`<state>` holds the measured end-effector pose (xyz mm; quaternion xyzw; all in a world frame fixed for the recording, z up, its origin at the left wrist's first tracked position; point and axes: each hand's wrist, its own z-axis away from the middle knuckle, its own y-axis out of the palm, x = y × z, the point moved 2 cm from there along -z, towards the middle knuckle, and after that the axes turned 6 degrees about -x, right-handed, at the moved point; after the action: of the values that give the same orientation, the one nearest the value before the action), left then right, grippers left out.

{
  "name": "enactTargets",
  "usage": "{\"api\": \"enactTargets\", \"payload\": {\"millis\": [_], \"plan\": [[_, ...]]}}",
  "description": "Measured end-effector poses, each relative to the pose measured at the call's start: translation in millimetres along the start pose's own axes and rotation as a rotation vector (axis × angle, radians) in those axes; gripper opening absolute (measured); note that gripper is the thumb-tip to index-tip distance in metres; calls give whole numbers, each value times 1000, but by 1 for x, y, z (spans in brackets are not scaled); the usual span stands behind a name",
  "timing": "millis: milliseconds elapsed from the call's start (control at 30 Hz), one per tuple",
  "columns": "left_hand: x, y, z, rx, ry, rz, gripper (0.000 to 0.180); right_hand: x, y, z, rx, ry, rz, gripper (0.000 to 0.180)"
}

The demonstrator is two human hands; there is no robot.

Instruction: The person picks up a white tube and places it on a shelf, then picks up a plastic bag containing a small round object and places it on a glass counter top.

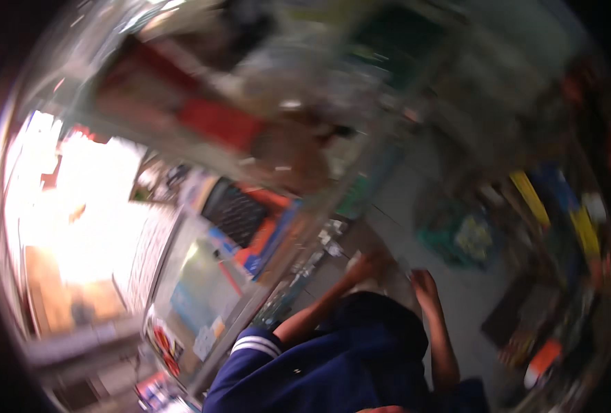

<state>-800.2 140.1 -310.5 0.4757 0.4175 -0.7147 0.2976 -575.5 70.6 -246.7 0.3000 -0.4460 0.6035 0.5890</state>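
Judging from this heavily blurred head view, the work appears barely begun: two hands are seen raised in front of the dark blue garment, the left hand near a glass-fronted display case and the right hand just beside it, above the grey floor. Whether the fingers are closed on anything cannot be told. One green basket is counted on the floor; shelf goods are too smeared to count.

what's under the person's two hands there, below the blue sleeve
Under the left hand and right hand lies grey floor. The blue sleeve covers what is beneath the arms, and motion blur hides anything small.
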Motion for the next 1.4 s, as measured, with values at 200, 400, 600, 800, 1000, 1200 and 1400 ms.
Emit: {"api": "enactTargets", "payload": {"millis": [200,400,600,800,1000,1200,1400], "plan": [[-31,8,4,12,-538,456,36,4,-31,17,55,86,262,35],[13,84,-6,128,-752,429,44,-49,-99,33,151,164,219,42],[64,216,-53,210,-699,494,41,-184,-229,1,-129,297,46,34],[129,360,-139,-94,-432,303,67,-281,-293,-142,-376,131,373,33],[131,419,-220,-12,-282,175,80,-329,-277,-248,-393,368,728,54],[149,413,-224,-11,-419,189,80,-305,-215,-276,-523,594,738,70],[171,413,-221,59,-182,142,53,-305,-204,-277,-789,466,540,63]]}}
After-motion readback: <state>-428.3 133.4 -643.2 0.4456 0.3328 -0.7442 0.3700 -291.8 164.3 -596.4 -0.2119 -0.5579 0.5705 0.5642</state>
